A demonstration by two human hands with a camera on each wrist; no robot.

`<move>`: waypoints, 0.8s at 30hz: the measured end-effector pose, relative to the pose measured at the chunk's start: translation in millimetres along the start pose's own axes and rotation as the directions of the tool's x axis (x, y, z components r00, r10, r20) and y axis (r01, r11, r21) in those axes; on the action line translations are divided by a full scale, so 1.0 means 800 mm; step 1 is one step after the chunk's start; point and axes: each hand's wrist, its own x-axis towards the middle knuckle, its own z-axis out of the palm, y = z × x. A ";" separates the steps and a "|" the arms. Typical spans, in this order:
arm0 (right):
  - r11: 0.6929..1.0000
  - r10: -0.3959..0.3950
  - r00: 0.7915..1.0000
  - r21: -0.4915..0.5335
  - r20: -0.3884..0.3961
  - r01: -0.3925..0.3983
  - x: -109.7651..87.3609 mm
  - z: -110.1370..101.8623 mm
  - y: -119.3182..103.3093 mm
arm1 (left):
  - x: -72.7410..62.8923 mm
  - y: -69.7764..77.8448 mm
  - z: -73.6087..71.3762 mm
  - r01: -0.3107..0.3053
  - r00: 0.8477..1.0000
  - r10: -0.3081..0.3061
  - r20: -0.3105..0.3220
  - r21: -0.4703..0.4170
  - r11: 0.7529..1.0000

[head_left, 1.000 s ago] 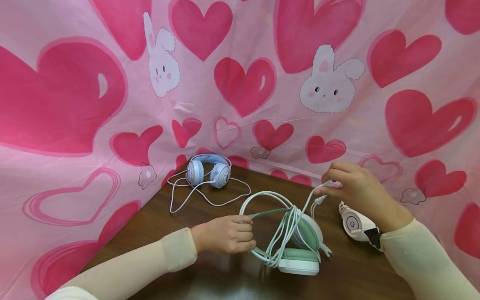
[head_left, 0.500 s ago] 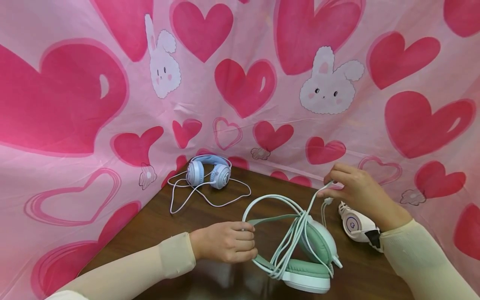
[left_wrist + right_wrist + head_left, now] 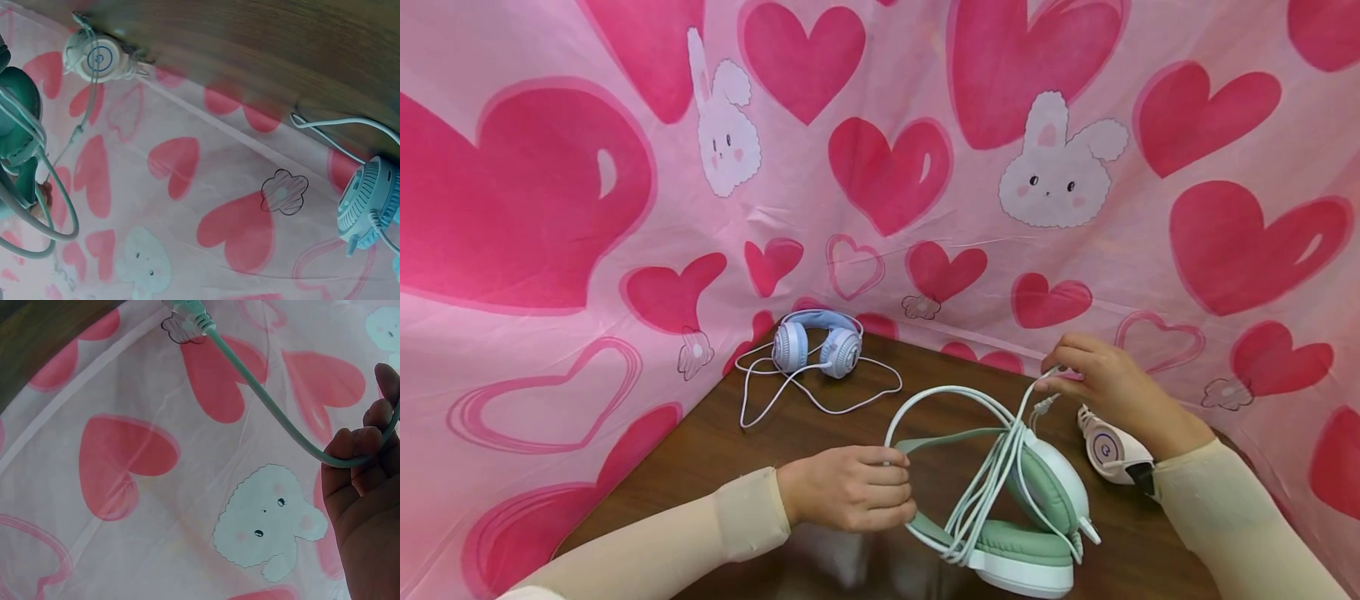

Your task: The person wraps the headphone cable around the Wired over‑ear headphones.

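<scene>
Green-and-white headphones [image 3: 1048,487] are held up over the table, with several turns of their pale cable [image 3: 983,483] wound across the headband loop. My left hand [image 3: 850,487] grips the top of the headband, fingers curled round it. To the right and higher, my right hand [image 3: 1101,383] pinches a length of the cable between thumb and fingers. In the right wrist view the cable [image 3: 275,412] runs from my right hand [image 3: 369,487] to a pale plastic fitting at the top. The left wrist view shows the cable's loops [image 3: 40,206] at its left edge.
Blue-and-white headphones [image 3: 817,342] stand at the back left of the brown table [image 3: 700,483], their white cord spread around them. White headphones [image 3: 1108,450] lie at the right, partly behind my right forearm. A pink heart-print cloth [image 3: 880,275] hangs behind.
The green-and-white headphones have shifted right and down, the ear cups moving further from my left hand's side. Both hands keep their hold, almost in place.
</scene>
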 end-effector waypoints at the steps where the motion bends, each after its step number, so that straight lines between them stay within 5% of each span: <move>1: 1.000 -0.002 1.000 0.005 -0.002 0.002 0.000 0.001 0.001 | 0.000 0.000 -0.001 0.002 1.000 -0.002 -0.006 0.003 1.000; 24: 0.986 0.084 0.996 0.143 0.012 -0.085 -0.013 0.032 0.007 | -0.003 0.008 -0.001 -0.011 0.998 0.013 -0.056 0.028 1.000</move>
